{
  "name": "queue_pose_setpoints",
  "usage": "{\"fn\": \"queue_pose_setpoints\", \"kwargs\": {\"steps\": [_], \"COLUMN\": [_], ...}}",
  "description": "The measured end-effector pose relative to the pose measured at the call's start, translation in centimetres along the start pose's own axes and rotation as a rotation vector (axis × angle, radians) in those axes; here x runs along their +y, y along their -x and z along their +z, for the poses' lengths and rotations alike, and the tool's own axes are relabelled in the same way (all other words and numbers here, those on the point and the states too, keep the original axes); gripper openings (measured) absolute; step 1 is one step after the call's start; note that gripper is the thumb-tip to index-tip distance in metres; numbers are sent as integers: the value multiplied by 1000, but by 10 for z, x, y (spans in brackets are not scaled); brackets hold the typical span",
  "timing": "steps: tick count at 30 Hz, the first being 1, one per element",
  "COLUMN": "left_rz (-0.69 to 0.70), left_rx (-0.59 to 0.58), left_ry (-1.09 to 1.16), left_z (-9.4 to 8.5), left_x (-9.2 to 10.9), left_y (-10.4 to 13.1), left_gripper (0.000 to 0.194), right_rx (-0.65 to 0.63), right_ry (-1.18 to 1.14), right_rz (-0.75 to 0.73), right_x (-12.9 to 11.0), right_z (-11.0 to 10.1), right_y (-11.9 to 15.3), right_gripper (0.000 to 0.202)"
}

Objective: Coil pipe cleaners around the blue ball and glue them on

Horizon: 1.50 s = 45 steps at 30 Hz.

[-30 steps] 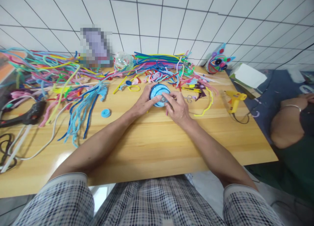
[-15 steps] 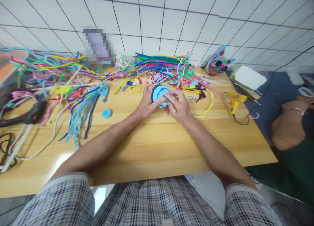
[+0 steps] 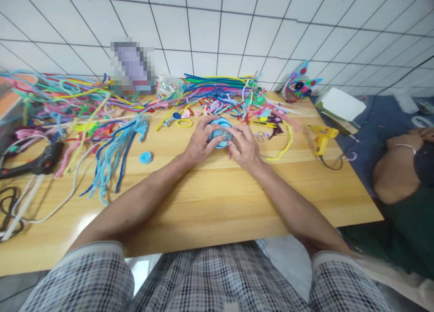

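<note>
A round light-blue coil of pipe cleaners [image 3: 219, 123] is between my two hands over the middle of the table. Fingers of my left hand [image 3: 198, 142] curl around its left side, with the thumb across its front. My right hand [image 3: 247, 148] grips the right side, fingertips on the top near the middle. A greyish patch shows at the coil's centre; what it is, I cannot tell. A short pink piece sticks out below the coil. To the left lies a smaller blue coil [image 3: 145, 157], apart from both hands.
Loose pipe cleaners [image 3: 115, 144] spread across the left and back. A black glue gun [image 3: 47, 160] lies left, a yellow glue gun [image 3: 322, 138] right. Small scissors [image 3: 259, 136] rest beyond my right hand. A decorated face figure [image 3: 298, 87] stands at the back right. Another person's arm [image 3: 395, 169] is at right.
Both hands stay on the coil. My left fingers have come further over its top, and my right fingers have shifted and spread along its right side. The view has moved slightly.
</note>
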<state>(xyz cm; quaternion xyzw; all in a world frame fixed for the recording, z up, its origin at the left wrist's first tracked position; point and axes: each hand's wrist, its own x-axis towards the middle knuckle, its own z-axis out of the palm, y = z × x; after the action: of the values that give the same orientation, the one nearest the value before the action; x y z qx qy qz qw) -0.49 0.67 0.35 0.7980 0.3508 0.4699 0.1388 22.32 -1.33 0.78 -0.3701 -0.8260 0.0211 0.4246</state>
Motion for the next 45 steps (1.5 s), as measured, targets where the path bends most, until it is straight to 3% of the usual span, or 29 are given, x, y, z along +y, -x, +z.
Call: {"fn": "queue_pose_setpoints", "kwargs": {"steps": [7,21,26,31,34,38,42,45], "left_rz": [56,78,96,81,64,14,-37,-61], "left_rx": [16,18,61,103,97,83,59,38], "left_ry": [-53,-41,-37,-16,10,79,141,167], "left_z": [2,2,5,7,7,7,9,10], "left_x": [-2,0,-2,-3,-6,-10,-10,-9], "left_y": [0,-1,-2,-3,-3,-3,-4,-5], "left_gripper": [42,36,39,51,57,56,61,64], "right_rx": [58,89,217,223,288,434,651,726], "right_ry": [4,108,259,199,169,177,269,444], "right_rz": [42,60,28,-44,31,269,511,754], "right_x": [1,4,-3,-15,-8,17,58,94], "right_z": [0,-6,-11,-15,-35,-94,-157,-186], "right_y": [0,0,-1,-6,-19,-25,12,51], "right_gripper": [35,40,46,32,25,24,26,43]}}
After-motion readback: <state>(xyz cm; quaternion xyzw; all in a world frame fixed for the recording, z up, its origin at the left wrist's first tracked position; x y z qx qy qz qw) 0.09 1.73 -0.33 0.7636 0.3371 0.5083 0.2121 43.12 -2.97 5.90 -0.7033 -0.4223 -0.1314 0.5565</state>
